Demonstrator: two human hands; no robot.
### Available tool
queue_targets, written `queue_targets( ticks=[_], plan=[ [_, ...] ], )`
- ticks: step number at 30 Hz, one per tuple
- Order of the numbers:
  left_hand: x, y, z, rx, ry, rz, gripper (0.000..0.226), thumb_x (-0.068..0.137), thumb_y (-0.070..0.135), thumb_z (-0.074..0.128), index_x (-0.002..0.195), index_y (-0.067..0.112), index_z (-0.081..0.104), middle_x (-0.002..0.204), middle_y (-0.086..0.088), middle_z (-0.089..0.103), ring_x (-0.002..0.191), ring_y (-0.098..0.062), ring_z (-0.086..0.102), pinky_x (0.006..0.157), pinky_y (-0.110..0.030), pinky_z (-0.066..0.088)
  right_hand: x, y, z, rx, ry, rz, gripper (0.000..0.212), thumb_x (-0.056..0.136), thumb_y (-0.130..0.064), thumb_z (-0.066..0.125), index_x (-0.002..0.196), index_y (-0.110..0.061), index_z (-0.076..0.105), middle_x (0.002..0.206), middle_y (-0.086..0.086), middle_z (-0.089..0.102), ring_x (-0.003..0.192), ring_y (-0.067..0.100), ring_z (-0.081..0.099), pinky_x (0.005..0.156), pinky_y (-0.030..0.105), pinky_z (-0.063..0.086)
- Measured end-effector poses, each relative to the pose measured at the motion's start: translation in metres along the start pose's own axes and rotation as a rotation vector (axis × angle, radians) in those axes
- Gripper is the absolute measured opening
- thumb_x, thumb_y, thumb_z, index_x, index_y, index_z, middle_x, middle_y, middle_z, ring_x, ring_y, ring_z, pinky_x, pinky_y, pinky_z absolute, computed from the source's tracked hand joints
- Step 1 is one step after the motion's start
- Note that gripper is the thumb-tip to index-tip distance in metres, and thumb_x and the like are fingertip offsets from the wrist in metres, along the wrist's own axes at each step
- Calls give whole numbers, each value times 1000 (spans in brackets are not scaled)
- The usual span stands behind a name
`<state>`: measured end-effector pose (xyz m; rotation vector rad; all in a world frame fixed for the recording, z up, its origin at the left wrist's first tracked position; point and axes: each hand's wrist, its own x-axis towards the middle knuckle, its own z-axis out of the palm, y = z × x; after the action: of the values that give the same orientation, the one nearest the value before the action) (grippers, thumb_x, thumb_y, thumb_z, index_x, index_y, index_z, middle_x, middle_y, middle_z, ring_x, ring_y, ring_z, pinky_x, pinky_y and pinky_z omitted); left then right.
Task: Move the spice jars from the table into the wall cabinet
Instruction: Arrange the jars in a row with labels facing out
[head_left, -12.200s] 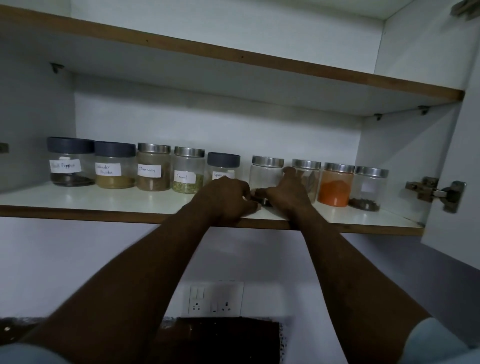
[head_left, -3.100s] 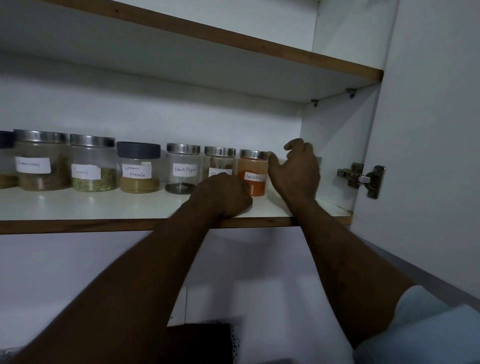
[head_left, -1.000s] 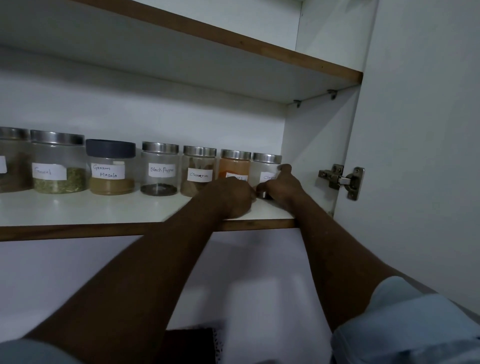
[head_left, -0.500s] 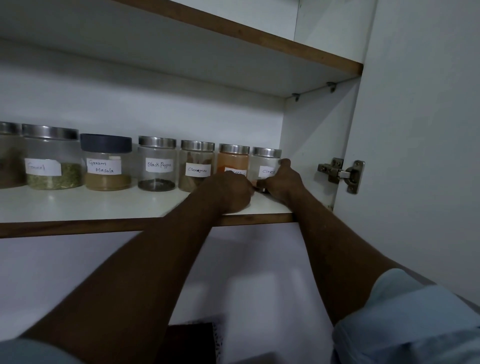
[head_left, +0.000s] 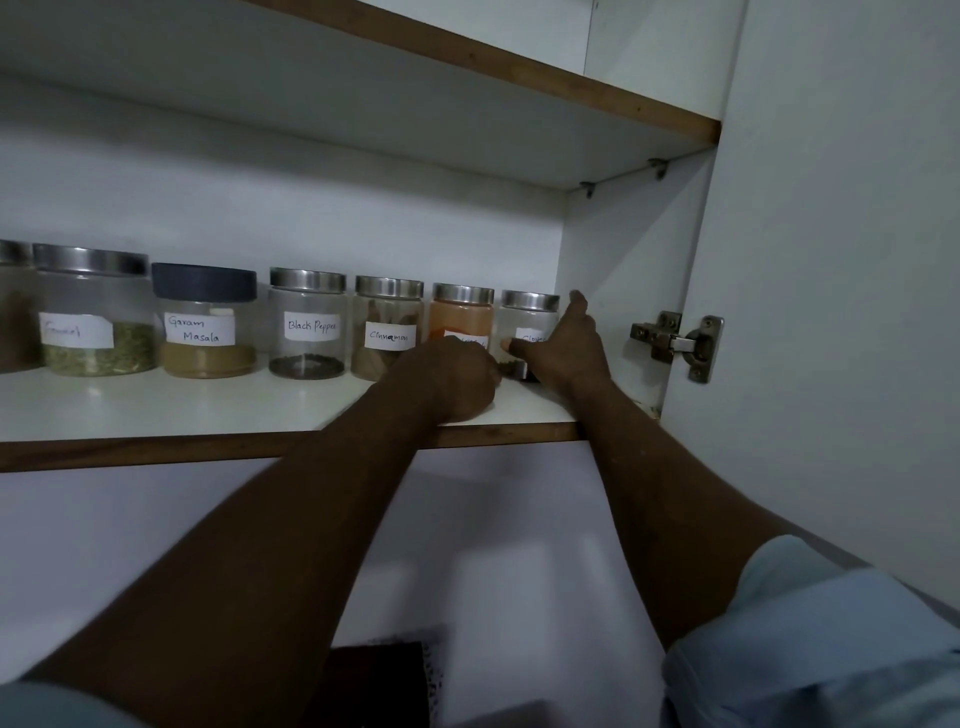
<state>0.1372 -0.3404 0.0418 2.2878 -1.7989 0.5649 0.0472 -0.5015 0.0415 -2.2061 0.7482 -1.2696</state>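
spice jars, one row along the back of the wall cabinet's lower shelf (head_left: 182, 410), lids on, labels facing out. from 9 o'clock to 3 o'clock: fennel jar (head_left: 93, 312), garam masala jar (head_left: 205, 322) with dark lid, black pepper jar (head_left: 306, 322), cinnamon jar (head_left: 388, 322), orange powder jar (head_left: 461, 317), cloves jar (head_left: 527, 317).

cloves jar: last in line, just beside the cabinet side wall (head_left: 613, 260) at its 3 o'clock, close against the orange powder jar at its 9 o'clock.

right hand (head_left: 563, 348): grip on the cloves jar, fingers curled across its label, thumb up beside the lid.

left hand (head_left: 452, 379): fist resting on the shelf front, at 6 o'clock of the orange powder jar. fingers are tucked under, so its grip cannot be told.

risks, as judged: a twist or shove of the cloves jar may nudge the orange powder jar and set the tight row knocking. knuckles may jam against the side wall. the left wrist, drawn back carelessly, could drag a jar toward the shelf edge at 6 o'clock.
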Motion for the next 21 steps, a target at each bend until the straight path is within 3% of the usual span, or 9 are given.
queue_targets(
  ticks=[3,8,15,21],
  plan=[
    [-4,2,0,12,51,-26,33,99,24,51,126,19,71,134,1,66,125,-21,56,108,-34,42,-3,-3,-3,-112,44,-127,114,74,-39,87,160,-25,15,156,12,34,133,35,48,105,51,48],
    [-9,7,-4,-68,150,-162,25,91,32,59,106,24,77,108,2,73,103,-19,64,92,-41,55,-6,-9,-1,-355,-1,-255,95,79,-36,83,155,-29,28,162,8,24,132,38,47,101,54,49],
    [-10,8,-5,-44,123,-149,25,93,30,59,107,21,78,110,2,74,105,-18,64,95,-40,54,-4,-9,-2,-483,-44,-210,100,80,-41,82,158,-29,21,167,7,14,134,41,46,102,55,49],
    [-11,9,-6,-31,120,-159,27,94,30,57,109,21,78,113,2,73,107,-18,63,96,-40,53,-5,-6,-2,-466,-104,-179,121,76,-45,86,162,-34,2,167,12,12,134,41,46,103,53,50]
  ],
)
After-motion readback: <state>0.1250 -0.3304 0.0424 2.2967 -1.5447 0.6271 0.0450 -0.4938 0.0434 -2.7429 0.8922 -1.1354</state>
